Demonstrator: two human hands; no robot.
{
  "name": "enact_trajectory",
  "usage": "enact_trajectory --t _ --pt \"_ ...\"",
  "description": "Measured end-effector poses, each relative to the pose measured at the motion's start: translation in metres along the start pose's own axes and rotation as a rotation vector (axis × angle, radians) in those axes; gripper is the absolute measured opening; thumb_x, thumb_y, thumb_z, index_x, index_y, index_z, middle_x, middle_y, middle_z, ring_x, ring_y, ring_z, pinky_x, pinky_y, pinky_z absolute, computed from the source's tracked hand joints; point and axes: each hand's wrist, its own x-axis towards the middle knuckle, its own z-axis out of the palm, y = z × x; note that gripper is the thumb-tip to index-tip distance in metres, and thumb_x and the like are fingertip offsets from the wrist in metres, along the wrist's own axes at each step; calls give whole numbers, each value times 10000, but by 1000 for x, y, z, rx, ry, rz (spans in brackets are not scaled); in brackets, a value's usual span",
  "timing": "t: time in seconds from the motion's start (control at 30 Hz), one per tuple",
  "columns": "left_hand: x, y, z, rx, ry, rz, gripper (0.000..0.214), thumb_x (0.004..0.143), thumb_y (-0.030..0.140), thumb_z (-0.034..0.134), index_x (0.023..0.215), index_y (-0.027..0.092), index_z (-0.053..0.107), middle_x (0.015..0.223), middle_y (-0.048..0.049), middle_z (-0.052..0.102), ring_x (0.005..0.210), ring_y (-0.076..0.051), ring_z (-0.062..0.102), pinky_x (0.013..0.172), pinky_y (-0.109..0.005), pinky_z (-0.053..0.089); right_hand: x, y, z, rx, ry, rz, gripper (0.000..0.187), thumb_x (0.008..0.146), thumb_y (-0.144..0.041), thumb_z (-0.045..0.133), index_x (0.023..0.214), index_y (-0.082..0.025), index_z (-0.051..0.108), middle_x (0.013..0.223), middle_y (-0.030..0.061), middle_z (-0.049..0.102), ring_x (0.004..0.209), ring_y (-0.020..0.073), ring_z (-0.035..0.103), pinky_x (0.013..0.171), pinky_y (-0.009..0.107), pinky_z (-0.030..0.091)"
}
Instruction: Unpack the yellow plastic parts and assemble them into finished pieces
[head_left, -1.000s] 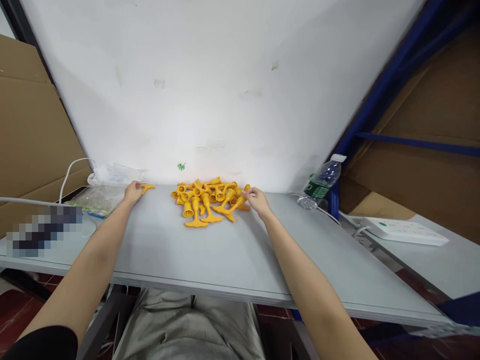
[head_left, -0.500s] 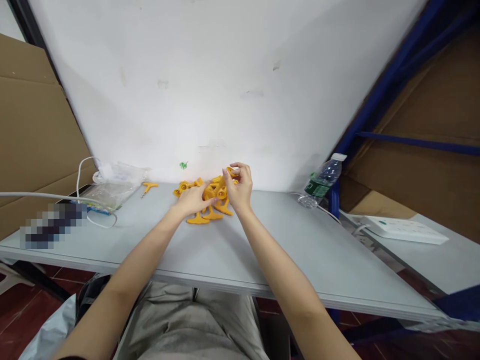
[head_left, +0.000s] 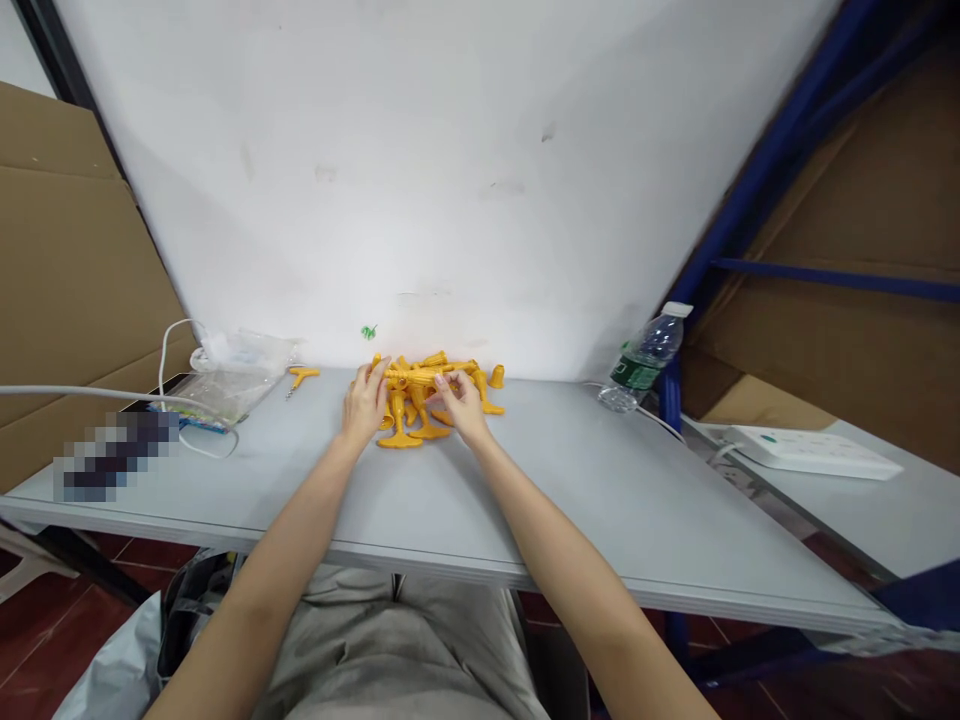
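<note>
Between my two hands a yellow plastic corkscrew lies sideways above a pile of similar pieces. My left hand grips its left end, fingers curled. At its right end, the fingertips of my right hand pinch it. Beneath and around it is the pile of yellow T-handled corkscrews, several with handles toward me; my fingers hide part of it. Just right of the pile a small yellow cone-shaped cap stands by the wall. A single corkscrew with a bare metal spiral lies to the left.
On the left are a clear plastic bag, a white cable and a blurred-out dark object. A water bottle leans at the right by a blue post. A white power strip sits on the neighbouring surface. A white wall stands behind.
My hands have moved apart. The left shifted left, and the right came lower; a yellow corkscrew now lies sideways between them. The small cap beside the pile has come into view.
</note>
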Motion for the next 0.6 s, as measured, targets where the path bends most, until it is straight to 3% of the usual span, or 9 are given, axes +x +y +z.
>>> enact_trajectory --t 0.17,0.27,0.4,0.5,0.6 --pt "-1 4 0 -22 -32 62 440 975 242 364 1389 242 516 1286 -120 584 1199 -226 572 977 -352 502 2 -4 -10 47 -36 44 583 702 -774 625 980 -290 456 700 -59 563 483 153 570 517 333 514" --pt "0 3 -2 -23 -54 46 449 965 224 373 1389 242 519 1287 -117 591 1177 -227 586 973 -348 502 5 -2 -17 -44 -117 -3 635 738 -732 624 1172 -285 502 824 -11 640 626 175 629 630 355 551" --pt "1 -2 -3 -29 -95 -2 482 941 177 391 1398 267 516 1276 -102 603 1128 -226 610 959 -341 507 7 1 -25 -350 -187 -198 477 835 -563 612 1194 -250 586 1169 80 666 964 232 644 867 410 526" --pt "0 -5 0 -39 -109 -26 504 927 164 411 1410 272 505 1268 -99 608 1117 -234 614 941 -347 517 4 1 -27 -618 -179 -359 333 897 -371 553 1193 -230 606 1238 102 651 1118 267 595 979 441 452" --pt "0 -4 2 -49 -94 -37 512 926 173 418 1427 256 483 1254 -107 610 1120 -243 612 928 -359 524 0 -2 -24 -850 -108 -468 322 925 -216 456 1211 -219 604 1278 118 631 1200 273 551 1012 452 395"
